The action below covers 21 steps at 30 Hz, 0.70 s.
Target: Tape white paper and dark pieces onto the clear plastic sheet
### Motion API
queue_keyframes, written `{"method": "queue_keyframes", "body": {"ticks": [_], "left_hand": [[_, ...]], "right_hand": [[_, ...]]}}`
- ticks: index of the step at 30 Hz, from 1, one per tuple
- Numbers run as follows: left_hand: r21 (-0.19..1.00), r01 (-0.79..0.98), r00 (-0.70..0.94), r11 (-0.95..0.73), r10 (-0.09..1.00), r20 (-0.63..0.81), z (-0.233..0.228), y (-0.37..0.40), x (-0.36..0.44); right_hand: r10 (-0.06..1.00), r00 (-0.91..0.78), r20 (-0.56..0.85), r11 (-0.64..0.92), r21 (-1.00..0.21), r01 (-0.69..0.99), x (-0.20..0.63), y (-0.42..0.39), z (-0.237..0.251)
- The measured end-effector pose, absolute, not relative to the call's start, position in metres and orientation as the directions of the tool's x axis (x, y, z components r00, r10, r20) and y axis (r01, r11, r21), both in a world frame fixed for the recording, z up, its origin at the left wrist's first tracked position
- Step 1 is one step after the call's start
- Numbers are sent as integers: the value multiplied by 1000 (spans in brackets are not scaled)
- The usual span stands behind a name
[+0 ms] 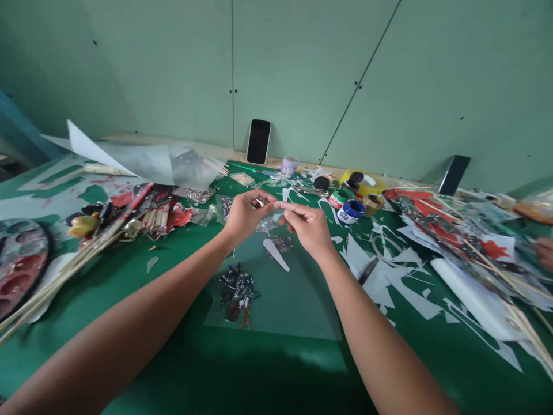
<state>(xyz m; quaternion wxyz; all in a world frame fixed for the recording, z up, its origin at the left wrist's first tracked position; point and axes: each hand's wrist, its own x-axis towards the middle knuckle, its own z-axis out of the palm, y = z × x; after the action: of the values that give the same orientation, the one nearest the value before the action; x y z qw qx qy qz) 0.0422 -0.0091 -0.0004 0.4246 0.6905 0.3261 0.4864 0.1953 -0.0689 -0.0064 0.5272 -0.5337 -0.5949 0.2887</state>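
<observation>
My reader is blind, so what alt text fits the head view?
A person's left hand and right hand, fingers close together, hover above a translucent sheet on a green table. A white tapered flat piece and dark patterned cluster lie on the sheet; beyond sit a green jar and blue jar.

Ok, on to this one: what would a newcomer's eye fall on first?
The person's left hand and right hand stand out first, fingertips close together over the middle of the glossy green tabletop. Just below them, a tapered white flat piece lies on a translucent rectangular sheet, with dark patterned cutouts clustered at its lower left. Behind, a dark-screened phone with a pale rim leans against the pale green wall.
</observation>
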Motion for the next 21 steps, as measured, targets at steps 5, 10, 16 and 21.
{"method": "queue_keyframes", "body": {"ticks": [5,10,16,21], "left_hand": [[852,175,309,-493,850,428,1,-10,42],[906,106,433,-410,839,329,-4,-11,45],[964,35,454,-262,864,219,-2,-12,47],[965,46,492,-258,846,203,1,-14,45]], "right_hand": [[946,140,291,225,-905,362,193,-69,-5],[916,241,320,217,-902,373,190,-68,-5],[882,321,344,214,-901,377,195,-67,-2],[880,286,380,259,-887,382,195,-68,-1]]}}
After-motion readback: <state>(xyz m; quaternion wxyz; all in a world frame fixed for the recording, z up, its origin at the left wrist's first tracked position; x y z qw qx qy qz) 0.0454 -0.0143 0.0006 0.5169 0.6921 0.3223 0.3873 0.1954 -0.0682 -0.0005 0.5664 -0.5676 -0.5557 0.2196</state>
